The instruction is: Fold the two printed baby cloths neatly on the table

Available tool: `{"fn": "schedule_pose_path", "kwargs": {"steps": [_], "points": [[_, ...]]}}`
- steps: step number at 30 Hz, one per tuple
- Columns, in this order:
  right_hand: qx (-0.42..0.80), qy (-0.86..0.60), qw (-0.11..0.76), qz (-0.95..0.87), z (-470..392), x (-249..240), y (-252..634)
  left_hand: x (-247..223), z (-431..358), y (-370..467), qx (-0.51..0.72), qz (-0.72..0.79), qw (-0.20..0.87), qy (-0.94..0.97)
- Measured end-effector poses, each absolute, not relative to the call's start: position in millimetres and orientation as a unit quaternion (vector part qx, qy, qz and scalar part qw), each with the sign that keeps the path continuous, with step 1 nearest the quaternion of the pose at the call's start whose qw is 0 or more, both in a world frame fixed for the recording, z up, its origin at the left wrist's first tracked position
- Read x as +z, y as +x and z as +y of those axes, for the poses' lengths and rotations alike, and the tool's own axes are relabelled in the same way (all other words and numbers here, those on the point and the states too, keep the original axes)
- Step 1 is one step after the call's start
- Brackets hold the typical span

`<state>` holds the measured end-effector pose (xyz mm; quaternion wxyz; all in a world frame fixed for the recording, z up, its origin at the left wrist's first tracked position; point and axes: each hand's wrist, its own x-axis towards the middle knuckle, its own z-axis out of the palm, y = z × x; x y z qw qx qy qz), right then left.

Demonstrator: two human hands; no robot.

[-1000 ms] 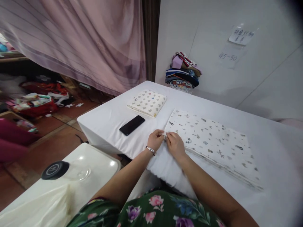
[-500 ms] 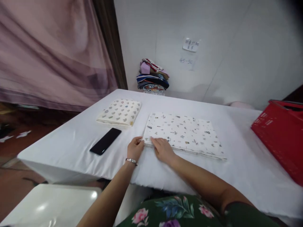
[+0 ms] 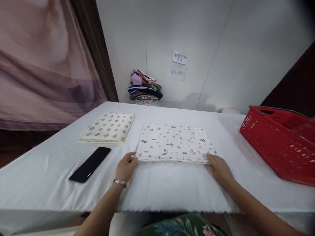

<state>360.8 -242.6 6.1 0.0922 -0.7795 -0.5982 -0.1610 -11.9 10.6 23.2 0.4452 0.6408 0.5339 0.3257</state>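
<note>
A folded white cloth with small grey prints [image 3: 173,142] lies flat on the white-covered table [image 3: 172,186]. My left hand [image 3: 126,166], with a bracelet at its wrist, pinches the cloth's near left corner. At the near right corner, my right hand [image 3: 220,167] has its fingers on top of the cloth and its thumb at the front edge, closed on it. Left of this cloth is a second folded cloth, cream with grey mushroom-like prints [image 3: 108,127]; neither hand touches it.
A black phone [image 3: 90,164] lies left of my left hand. The red basket [image 3: 278,144] stands at the right side. Behind the table's far edge is a pile of folded fabrics [image 3: 145,88], near paper notes [image 3: 179,57] on the wall.
My right hand has slid right along the cloth's front edge to its right corner. My left hand remains at the left corner. The view has shifted, showing more of the red basket.
</note>
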Motion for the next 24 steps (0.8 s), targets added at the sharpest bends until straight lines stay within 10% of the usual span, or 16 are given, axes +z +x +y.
{"fn": "schedule_pose_path", "kwargs": {"steps": [12, 24], "points": [[-0.177, -0.744, 0.137, -0.63, -265.8, -5.4, 400.8, 39.1, 7.7, -31.9, 0.208, 0.274, 0.027, 0.939], [-0.151, -0.739, 0.155, -0.638, -267.3, -6.9, 407.7, 30.3, 46.5, -25.1, 0.169, 0.118, -0.021, 0.978]]}}
